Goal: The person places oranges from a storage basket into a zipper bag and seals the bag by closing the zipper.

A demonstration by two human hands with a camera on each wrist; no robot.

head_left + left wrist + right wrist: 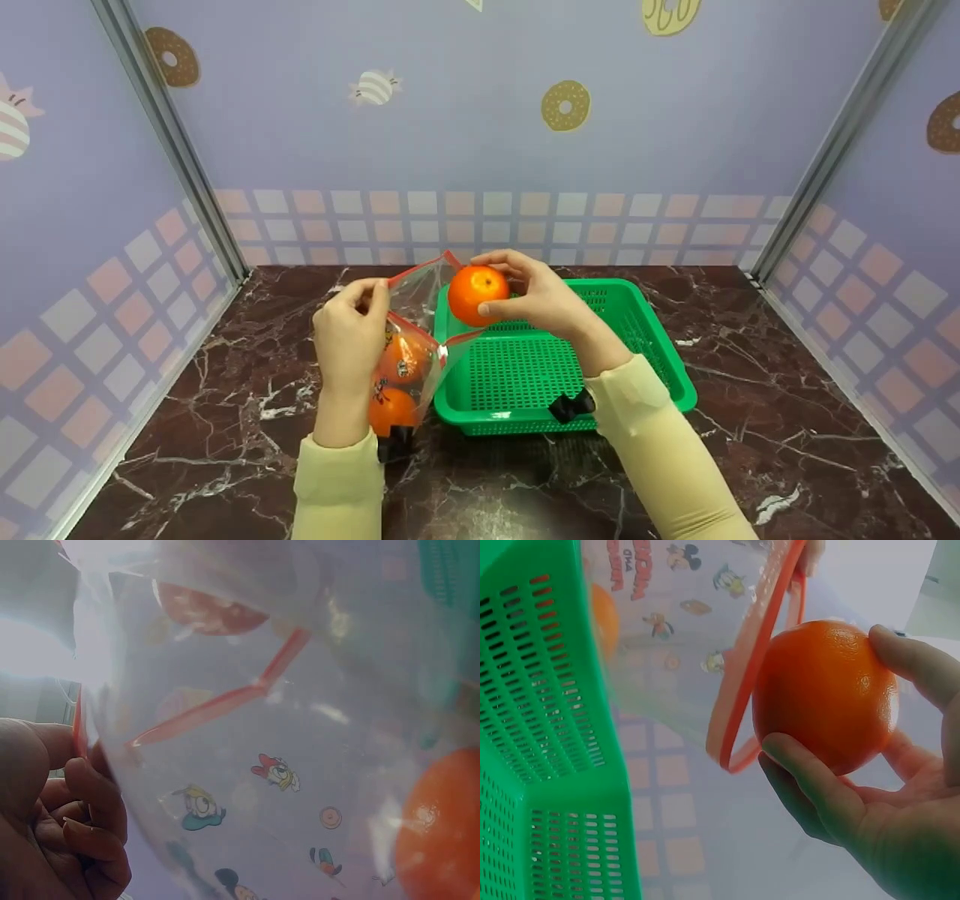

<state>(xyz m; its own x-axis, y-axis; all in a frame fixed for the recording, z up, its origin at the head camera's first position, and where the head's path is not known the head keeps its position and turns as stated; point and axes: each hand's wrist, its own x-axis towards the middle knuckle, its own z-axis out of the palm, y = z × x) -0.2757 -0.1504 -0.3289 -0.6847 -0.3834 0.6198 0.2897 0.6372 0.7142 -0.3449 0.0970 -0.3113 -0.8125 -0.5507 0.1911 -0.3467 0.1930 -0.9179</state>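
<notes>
My right hand [525, 296] grips an orange [478, 294] between thumb and fingers, right at the red-rimmed mouth of a clear cartoon-printed zip bag [420, 330]. The right wrist view shows the orange [825, 694] just outside the bag's red rim [754, 660]. My left hand [352, 330] pinches the bag's near edge and holds it upright; its fingers [90, 802] curl on the red strip. Two oranges [397, 382] lie inside the bag, one [439, 832] seen through the plastic.
A green perforated plastic basket [637, 330] stands on the dark marble table [225, 420] just right of the bag, under my right wrist. Purple patterned walls close off the back and both sides.
</notes>
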